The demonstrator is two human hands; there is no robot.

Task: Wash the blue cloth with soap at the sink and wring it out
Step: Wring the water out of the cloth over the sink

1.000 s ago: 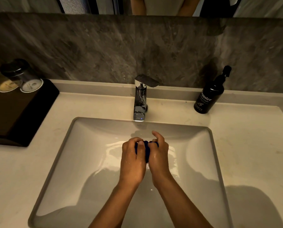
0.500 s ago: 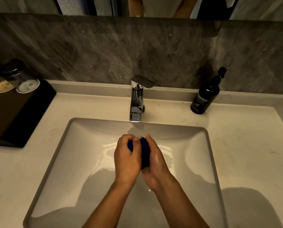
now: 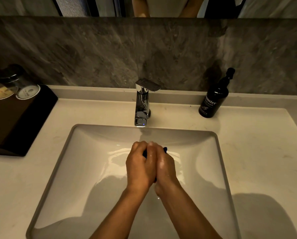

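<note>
My left hand (image 3: 139,164) and my right hand (image 3: 165,164) are pressed together over the white sink basin (image 3: 75,169), below the chrome faucet (image 3: 141,104). Both are wet and closed on the blue cloth (image 3: 165,150), which is squeezed between the palms. Only small dark blue bits of it show: a corner at the right hand's fingertips and a sliver between the hands. A thin stream seems to fall from the spout onto the hands. The black hand wash pump bottle (image 3: 213,99) stands on the counter at the back right.
A black tray (image 3: 23,118) with two upturned glasses (image 3: 16,83) sits on the counter at the left. A grey stone backsplash (image 3: 109,49) rises behind the faucet, with a mirror's lower edge above it. Pale counter (image 3: 265,152) extends to the right of the basin.
My hands have rubbed and closed tighter around the cloth, so less blue shows than before. The right hand has slid forward alongside the left.
</note>
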